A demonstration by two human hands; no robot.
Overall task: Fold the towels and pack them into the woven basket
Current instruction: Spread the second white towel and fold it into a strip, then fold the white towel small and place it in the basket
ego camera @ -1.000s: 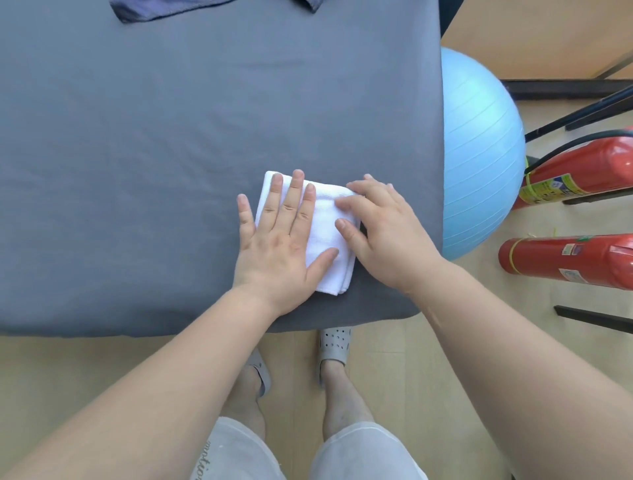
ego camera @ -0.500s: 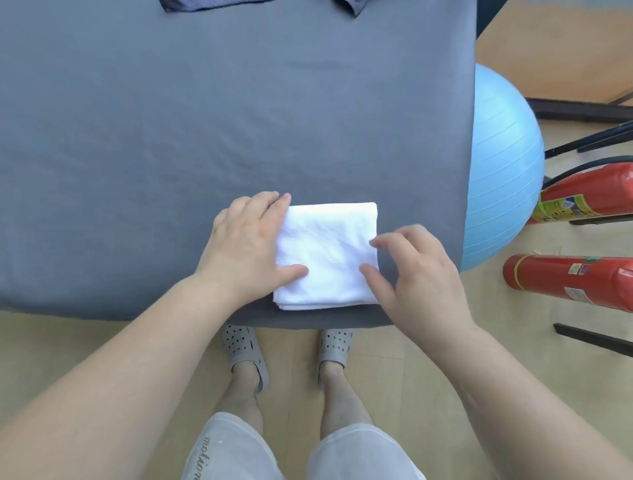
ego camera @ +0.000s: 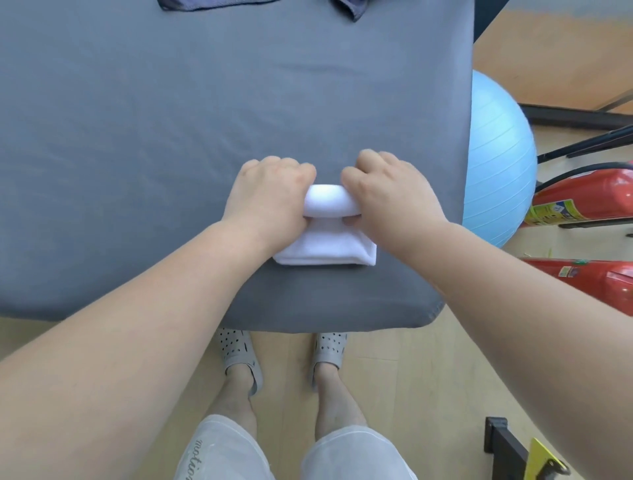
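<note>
A small white towel (ego camera: 325, 240) lies folded on the grey covered table (ego camera: 171, 137), near its front right corner. Its far edge is curled up and back toward me into a rounded fold. My left hand (ego camera: 270, 198) grips the left end of that raised fold with curled fingers. My right hand (ego camera: 387, 195) grips the right end the same way. The near half of the towel lies flat on the cloth. No woven basket is in view.
Dark grey cloth (ego camera: 219, 3) lies at the table's far edge. A light blue exercise ball (ego camera: 496, 161) sits right of the table, with two red fire extinguishers (ego camera: 582, 202) on the floor beyond it. A black and yellow stand (ego camera: 524, 452) is at bottom right.
Both hands moved from the towel's sides to its far edge, curled round it and lifted it back toward me. One second ago they pressed flat on the towel.
</note>
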